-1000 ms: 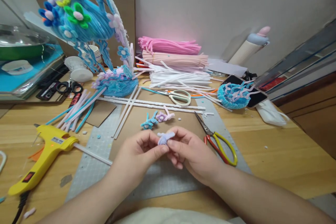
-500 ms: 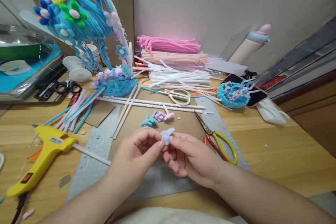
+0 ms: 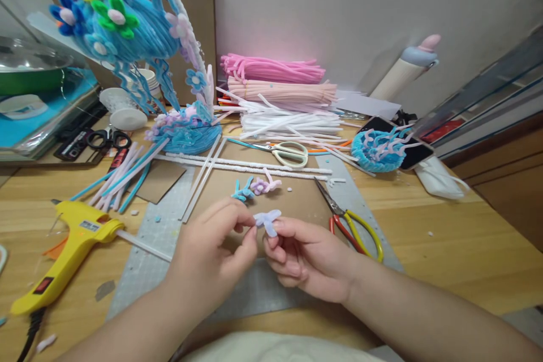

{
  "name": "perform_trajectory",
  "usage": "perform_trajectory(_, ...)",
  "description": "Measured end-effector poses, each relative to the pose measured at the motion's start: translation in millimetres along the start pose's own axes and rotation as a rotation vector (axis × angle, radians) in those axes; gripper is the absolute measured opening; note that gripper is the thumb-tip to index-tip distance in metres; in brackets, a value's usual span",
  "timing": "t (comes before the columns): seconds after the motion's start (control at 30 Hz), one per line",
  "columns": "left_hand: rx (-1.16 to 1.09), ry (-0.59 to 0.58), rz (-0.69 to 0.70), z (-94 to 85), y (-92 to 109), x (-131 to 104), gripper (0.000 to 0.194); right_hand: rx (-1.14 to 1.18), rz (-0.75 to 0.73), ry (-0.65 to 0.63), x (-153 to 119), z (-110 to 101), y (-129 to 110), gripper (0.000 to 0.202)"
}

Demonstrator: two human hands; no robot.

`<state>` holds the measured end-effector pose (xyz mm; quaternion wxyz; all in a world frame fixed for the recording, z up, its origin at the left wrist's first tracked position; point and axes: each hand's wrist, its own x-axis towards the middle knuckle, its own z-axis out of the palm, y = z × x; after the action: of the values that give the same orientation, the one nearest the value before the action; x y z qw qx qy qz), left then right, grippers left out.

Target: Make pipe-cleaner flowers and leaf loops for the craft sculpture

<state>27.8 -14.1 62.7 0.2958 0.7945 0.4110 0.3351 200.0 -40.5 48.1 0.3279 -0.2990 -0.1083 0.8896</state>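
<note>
A small pale lavender pipe-cleaner flower (image 3: 268,223) is held above the cardboard, its petals fanned out. My left hand (image 3: 223,240) pinches the petal at its left end between thumb and index finger. From the right, my right hand (image 3: 307,251) grips its lower right part, the other fingers curled beneath. Just beyond the hands lie a blue pipe-cleaner piece (image 3: 243,190) and a purple flower with a pink stem (image 3: 259,185). Red-and-yellow-handled pliers or snips (image 3: 352,225) rest to the right of my right hand.
A yellow glue gun (image 3: 70,249) lies at left, its glue stick over the cutting mat (image 3: 146,271). Cream-handled scissors (image 3: 289,155) and white pipe-cleaner bundles (image 3: 292,124) lie behind. A tall blue flower-covered ornament (image 3: 148,34) stands back left; a blue round piece (image 3: 375,151) sits right.
The lavender flower has turned and its petals now show spread out. My left fingers have shifted slightly left to its end, while my right hand keeps its grip.
</note>
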Motion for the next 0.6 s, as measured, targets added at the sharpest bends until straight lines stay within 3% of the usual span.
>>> perform_trajectory(0.13,-0.144,-0.095,-0.095,4.0,-0.1,-0.9,0.005,-0.183,-0.157,0.069,2.3,1.7,4.1,0.018)
perform_trajectory(0.27,-0.183,-0.118,-0.152,7.2,-2.2,-2.0,0.009,-0.248,-0.175,0.064,4.2,0.5,7.2,0.02)
perform_trajectory(0.43,-0.115,-0.098,-0.068,5.4,-4.0,-2.8,0.011,-0.231,-0.18,0.086,5.5,-0.5,8.1,0.022)
perform_trajectory(0.6,-0.017,-0.133,-0.029,3.8,-4.7,-4.9,0.011,-0.365,-0.228,0.128,5.7,0.2,9.4,0.026)
